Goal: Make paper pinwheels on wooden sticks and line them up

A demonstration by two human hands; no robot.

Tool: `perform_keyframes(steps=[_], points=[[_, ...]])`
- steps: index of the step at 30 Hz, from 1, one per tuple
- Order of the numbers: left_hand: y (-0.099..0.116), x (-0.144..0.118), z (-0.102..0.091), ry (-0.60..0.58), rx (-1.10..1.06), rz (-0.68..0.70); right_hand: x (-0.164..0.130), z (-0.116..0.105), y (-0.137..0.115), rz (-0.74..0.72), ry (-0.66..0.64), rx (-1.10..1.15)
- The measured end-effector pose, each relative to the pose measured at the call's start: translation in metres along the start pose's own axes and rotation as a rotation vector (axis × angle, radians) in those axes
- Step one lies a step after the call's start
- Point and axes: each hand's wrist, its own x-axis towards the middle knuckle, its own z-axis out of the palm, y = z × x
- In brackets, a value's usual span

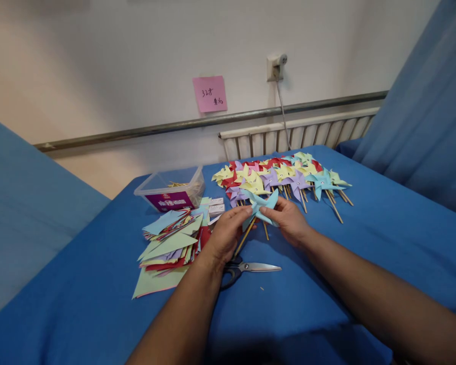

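Both hands hold a light blue paper pinwheel (261, 206) on a wooden stick, just above the blue cloth. My left hand (225, 234) grips the stick and the left side of the paper. My right hand (287, 219) pinches the paper's right side. Behind it lies a heap of finished pinwheels (281, 177) in yellow, red, purple and light blue, sticks pointing toward me. Left of my left hand is a pile of coloured paper sheets (171, 243). Scissors (251, 267) lie on the cloth under my left wrist.
A clear plastic box (171, 190) with a purple label stands at the back left of the blue-covered table (383, 238). Small white packets (216, 205) lie beside it. A wall with a pink note (210, 94), a socket and a radiator is behind. Blue cloth hangs right.
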Motion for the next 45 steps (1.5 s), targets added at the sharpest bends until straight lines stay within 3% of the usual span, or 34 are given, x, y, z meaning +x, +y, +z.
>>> perform_keyframes(steps=[4, 12, 21, 26, 32, 45], points=[[-0.003, 0.002, 0.000, 0.059, 0.145, 0.107, 0.000, 0.001, -0.003, 0.019, 0.002, 0.009], [-0.015, 0.004, -0.002, 0.233, 0.810, 0.643, -0.004, 0.003, -0.007, 0.106, 0.005, 0.056], [-0.011, 0.002, -0.004, 0.296, 1.070, 0.945, -0.004, 0.002, -0.003, 0.162, -0.014, 0.101], [-0.011, 0.002, -0.005, 0.261, 1.146, 0.984, -0.004, 0.001, -0.002, 0.145, -0.036, 0.109], [-0.014, 0.001, -0.003, 0.327, 1.170, 1.058, -0.005, 0.005, -0.004, 0.138, -0.031, 0.118], [-0.012, -0.003, -0.003, 0.312, 1.213, 1.053, -0.006, 0.005, -0.004, 0.101, -0.046, 0.111]])
